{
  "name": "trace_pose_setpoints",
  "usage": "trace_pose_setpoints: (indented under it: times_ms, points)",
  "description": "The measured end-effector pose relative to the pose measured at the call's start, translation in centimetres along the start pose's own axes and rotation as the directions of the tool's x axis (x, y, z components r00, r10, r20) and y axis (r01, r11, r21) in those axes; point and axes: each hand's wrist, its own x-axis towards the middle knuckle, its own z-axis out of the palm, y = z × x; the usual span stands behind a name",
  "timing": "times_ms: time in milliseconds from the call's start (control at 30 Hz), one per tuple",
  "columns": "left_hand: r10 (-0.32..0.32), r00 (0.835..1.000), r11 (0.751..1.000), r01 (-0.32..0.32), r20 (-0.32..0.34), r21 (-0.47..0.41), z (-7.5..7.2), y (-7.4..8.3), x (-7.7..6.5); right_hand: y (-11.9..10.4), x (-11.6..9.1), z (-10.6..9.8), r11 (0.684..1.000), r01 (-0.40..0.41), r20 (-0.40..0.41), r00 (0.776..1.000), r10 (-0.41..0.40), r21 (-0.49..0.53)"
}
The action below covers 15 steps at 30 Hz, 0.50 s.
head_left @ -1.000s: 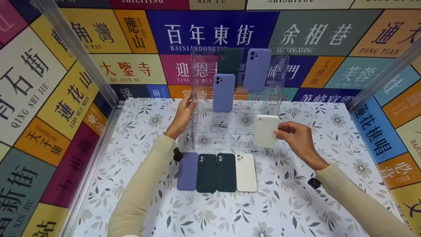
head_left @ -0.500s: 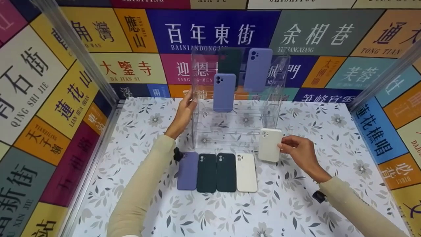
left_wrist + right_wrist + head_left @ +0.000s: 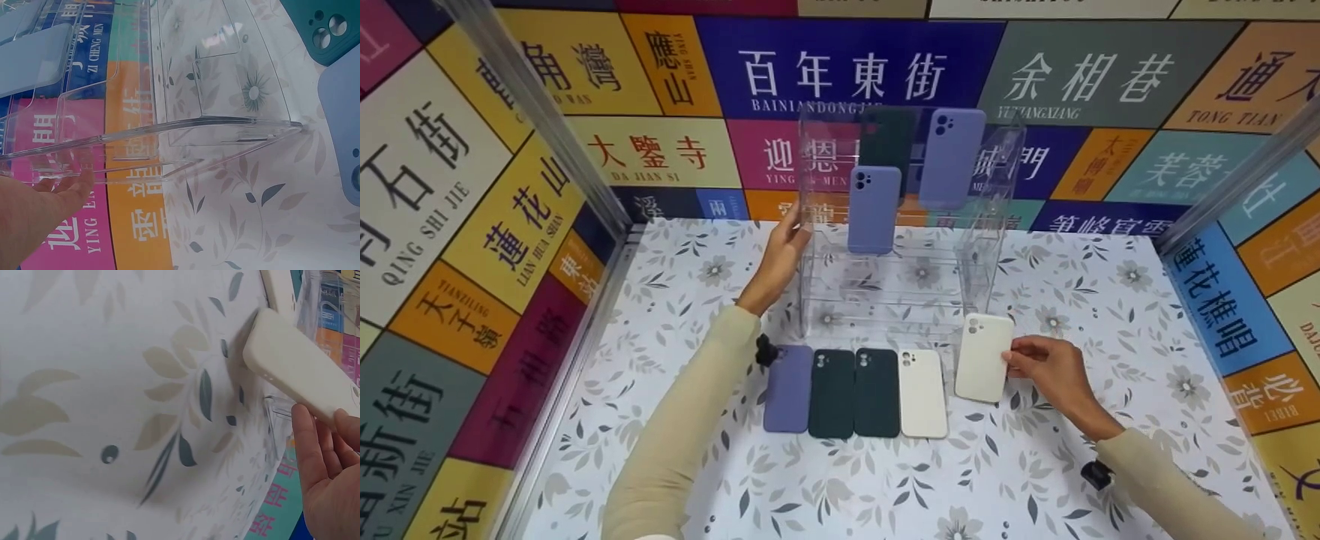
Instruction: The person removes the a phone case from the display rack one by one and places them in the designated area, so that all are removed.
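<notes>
My right hand point(image 3: 1054, 371) pinches a cream phone case point(image 3: 984, 358) by its right edge, tilted and close over the table, at the right end of a row. In the right wrist view the thumb and fingertips sit at the long side of the case point(image 3: 298, 363). My left hand point(image 3: 778, 259) holds the left side of a clear tiered display stand point(image 3: 805, 296). In the left wrist view its fingers point(image 3: 79, 188) lie along the stand's side panel. On the stand are two lavender cases point(image 3: 874, 210) and a dark green case point(image 3: 881, 139) behind, partly covered.
A row of cases lies in front of the stand: one purple point(image 3: 787, 394), two dark green point(image 3: 876, 394), one cream point(image 3: 924, 394). The table point(image 3: 840, 487) has a floral cover. Panels with lettering point(image 3: 840, 67) enclose the back and sides.
My right hand has brought the cream case down and to the right, from in front of the stand's lower right to beside the row. My left hand has stayed at the stand.
</notes>
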Motion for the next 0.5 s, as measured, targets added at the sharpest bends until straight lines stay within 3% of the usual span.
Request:
trace_pose_setpoints:
  times_ms: [267,500]
  points:
    - [0.003,1.000,1.000,-0.003,0.002,0.000,0.0,0.0,0.0,1.5,-0.8,0.8,0.998,-0.042,0.073,0.997,0.039,0.036]
    - [0.003,1.000,1.000,-0.003,0.009,0.007,-0.1,0.0,-0.1,2.5,-1.0,1.9,0.997,-0.083,0.121,0.989,0.083,-0.009]
